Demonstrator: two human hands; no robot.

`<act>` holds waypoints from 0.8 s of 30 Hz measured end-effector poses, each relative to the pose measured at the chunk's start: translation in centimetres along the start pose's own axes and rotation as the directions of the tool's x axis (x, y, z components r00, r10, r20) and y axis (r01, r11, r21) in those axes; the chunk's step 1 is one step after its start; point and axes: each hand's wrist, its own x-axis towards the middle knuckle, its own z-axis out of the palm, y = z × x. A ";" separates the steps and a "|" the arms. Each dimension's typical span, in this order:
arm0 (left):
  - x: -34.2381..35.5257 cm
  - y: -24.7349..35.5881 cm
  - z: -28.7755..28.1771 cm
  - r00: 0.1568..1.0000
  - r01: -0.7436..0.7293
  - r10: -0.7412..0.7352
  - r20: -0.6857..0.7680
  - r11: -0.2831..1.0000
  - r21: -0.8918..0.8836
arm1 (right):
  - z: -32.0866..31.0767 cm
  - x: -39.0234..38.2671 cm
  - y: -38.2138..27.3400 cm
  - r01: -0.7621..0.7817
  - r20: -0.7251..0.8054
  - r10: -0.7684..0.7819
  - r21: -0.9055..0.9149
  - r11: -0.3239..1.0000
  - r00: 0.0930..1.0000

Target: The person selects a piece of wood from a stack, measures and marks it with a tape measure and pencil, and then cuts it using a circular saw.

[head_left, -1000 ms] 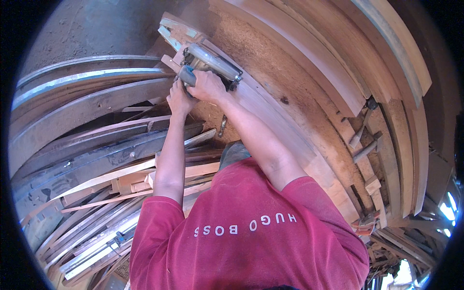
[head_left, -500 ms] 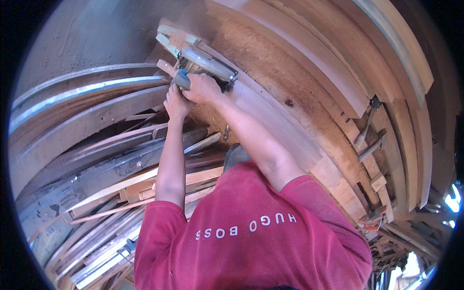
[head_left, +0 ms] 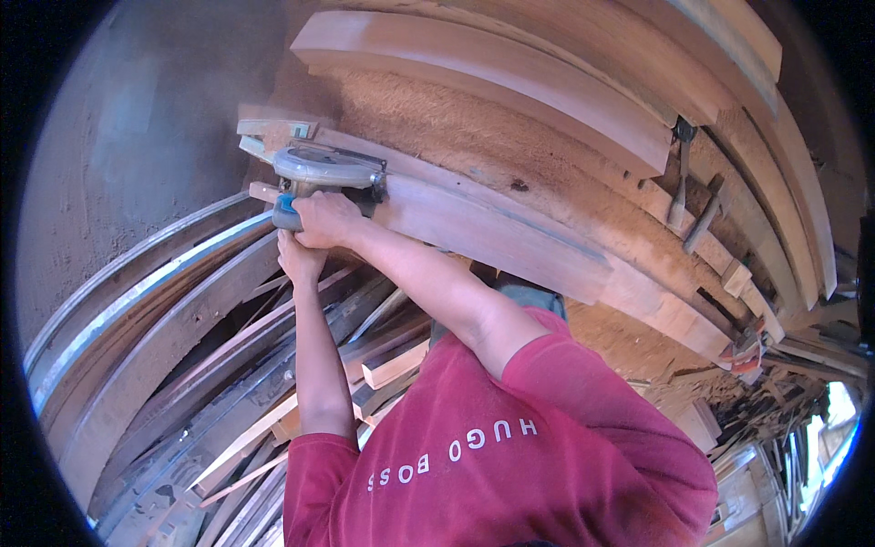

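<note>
At far left I am seeing a heap of loose grey and pale wooden offcuts (head_left: pixel 182 383) lying on the ground. The left hand (head_left: pixel 299 260) is reaching up beneath the grey circular saw with blue handle (head_left: pixel 321 178); I cannot tell how far its fingers are closed. The right hand (head_left: pixel 326 219) is gripping the saw's handle, fingers wrapped tight around it. The saw is resting on the long reddish wooden plank (head_left: pixel 492 228) lying on the sawdust-covered bench (head_left: pixel 547 173). Further right, metal clamps (head_left: pixel 688 196) are sitting among the stacked boards.
</note>
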 end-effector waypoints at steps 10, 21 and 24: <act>1.8 -3.8 0.8 0.998 -0.048 0.045 -0.043 0.997 -0.062 | 0.0 1.4 -0.7 -0.014 0.051 0.011 0.054 0.998 0.999; 3.0 -5.9 1.9 0.997 -0.078 0.079 -0.024 0.996 0.051 | 0.4 2.3 0.1 0.009 -0.025 -0.007 0.078 0.997 1.000; 2.5 -5.0 2.4 1.000 -0.027 0.027 0.016 0.999 0.044 | 0.1 2.0 1.0 0.000 0.014 -0.001 0.084 0.996 1.000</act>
